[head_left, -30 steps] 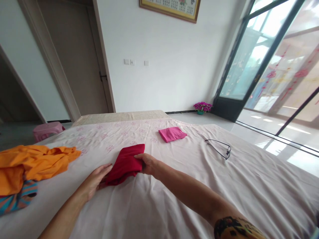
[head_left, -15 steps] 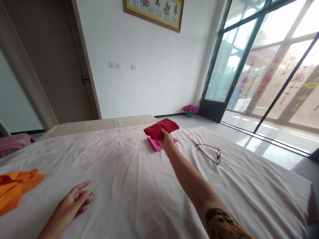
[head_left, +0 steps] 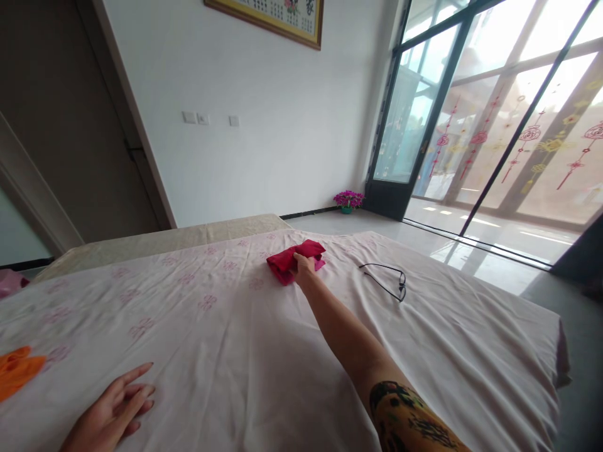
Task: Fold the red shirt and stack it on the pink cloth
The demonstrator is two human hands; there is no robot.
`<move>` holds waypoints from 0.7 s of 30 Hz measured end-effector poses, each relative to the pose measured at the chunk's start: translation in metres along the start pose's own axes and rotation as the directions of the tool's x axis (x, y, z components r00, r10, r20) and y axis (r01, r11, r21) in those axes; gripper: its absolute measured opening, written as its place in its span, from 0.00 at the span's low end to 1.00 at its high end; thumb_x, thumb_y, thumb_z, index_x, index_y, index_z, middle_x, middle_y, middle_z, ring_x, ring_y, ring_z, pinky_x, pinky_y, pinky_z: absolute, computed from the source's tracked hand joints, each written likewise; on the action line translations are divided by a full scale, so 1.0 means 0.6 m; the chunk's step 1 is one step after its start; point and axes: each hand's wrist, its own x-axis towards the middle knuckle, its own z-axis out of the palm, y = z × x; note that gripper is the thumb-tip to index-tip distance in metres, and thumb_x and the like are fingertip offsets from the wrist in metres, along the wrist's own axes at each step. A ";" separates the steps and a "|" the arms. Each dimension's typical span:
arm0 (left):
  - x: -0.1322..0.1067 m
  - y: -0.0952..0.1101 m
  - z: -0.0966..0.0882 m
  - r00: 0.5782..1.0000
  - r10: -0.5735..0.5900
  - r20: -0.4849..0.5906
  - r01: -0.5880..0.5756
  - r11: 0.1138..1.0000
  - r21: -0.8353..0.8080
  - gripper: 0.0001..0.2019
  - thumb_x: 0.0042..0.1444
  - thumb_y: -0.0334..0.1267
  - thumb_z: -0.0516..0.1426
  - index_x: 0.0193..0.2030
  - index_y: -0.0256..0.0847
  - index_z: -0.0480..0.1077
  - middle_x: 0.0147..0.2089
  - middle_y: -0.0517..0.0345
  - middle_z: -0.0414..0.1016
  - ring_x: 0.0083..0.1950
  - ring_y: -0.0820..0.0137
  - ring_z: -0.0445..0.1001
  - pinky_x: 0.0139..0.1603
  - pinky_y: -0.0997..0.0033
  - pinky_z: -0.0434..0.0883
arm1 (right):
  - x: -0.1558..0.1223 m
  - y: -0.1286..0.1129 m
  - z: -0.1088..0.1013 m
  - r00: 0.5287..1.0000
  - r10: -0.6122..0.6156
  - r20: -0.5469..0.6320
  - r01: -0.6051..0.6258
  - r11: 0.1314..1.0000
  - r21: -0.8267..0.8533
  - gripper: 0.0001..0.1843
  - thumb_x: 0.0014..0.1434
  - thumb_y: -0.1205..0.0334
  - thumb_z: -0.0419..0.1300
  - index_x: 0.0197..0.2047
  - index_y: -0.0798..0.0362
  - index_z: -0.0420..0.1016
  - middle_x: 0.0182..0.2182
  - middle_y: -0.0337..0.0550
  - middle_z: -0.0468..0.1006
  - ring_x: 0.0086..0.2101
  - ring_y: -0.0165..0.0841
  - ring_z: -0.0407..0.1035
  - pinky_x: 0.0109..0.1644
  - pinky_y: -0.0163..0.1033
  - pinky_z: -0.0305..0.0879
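Observation:
My right hand (head_left: 304, 269) reaches far across the bed and grips a folded dark red cloth (head_left: 289, 259). The red cloth rests on top of a folded pink cloth (head_left: 320, 264), of which only an edge shows. My left hand (head_left: 113, 415) lies flat on the white floral sheet (head_left: 226, 339) near the front left, fingers stretched out, holding nothing. The right forearm carries a tattoo near the bottom edge.
Black-rimmed glasses (head_left: 387, 280) lie on the sheet right of the cloths. An orange garment (head_left: 16, 370) shows at the left edge. Beyond the bed are a beige mattress end (head_left: 160, 239), a door, a potted purple flower (head_left: 347, 201) and tall glass doors (head_left: 475, 119).
My right hand carried the red cloth from the middle of the bed to the far side and lowered it onto the pink cloth. My left hand let go and stayed flat on the sheet.

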 end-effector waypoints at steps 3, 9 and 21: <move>-0.002 0.001 0.003 1.000 0.005 0.003 -0.005 1.000 -0.002 0.41 0.39 0.63 0.62 0.57 0.40 0.67 0.42 0.48 0.78 0.40 0.58 0.80 0.35 0.66 0.76 | -0.004 -0.011 0.019 0.999 0.033 0.016 -0.034 0.996 0.082 0.17 0.53 0.69 0.62 0.44 0.47 0.63 0.36 0.36 0.73 0.34 0.32 0.73 0.31 0.34 0.72; -0.008 0.001 0.007 0.999 0.025 -0.021 -0.024 1.000 0.010 0.39 0.41 0.64 0.60 0.57 0.41 0.68 0.43 0.48 0.79 0.41 0.58 0.80 0.34 0.66 0.76 | 0.003 -0.007 0.011 0.995 0.094 -0.034 -0.088 0.984 0.153 0.18 0.52 0.70 0.62 0.44 0.46 0.64 0.34 0.34 0.74 0.33 0.32 0.73 0.32 0.36 0.75; 0.009 -0.005 -0.006 0.997 -0.042 0.067 0.041 0.999 0.006 0.41 0.38 0.58 0.62 0.58 0.40 0.67 0.47 0.46 0.78 0.44 0.58 0.80 0.35 0.69 0.76 | 0.012 0.025 -0.027 0.993 0.068 -0.092 -0.059 0.994 0.095 0.18 0.50 0.68 0.62 0.43 0.49 0.63 0.31 0.36 0.74 0.31 0.33 0.74 0.32 0.36 0.74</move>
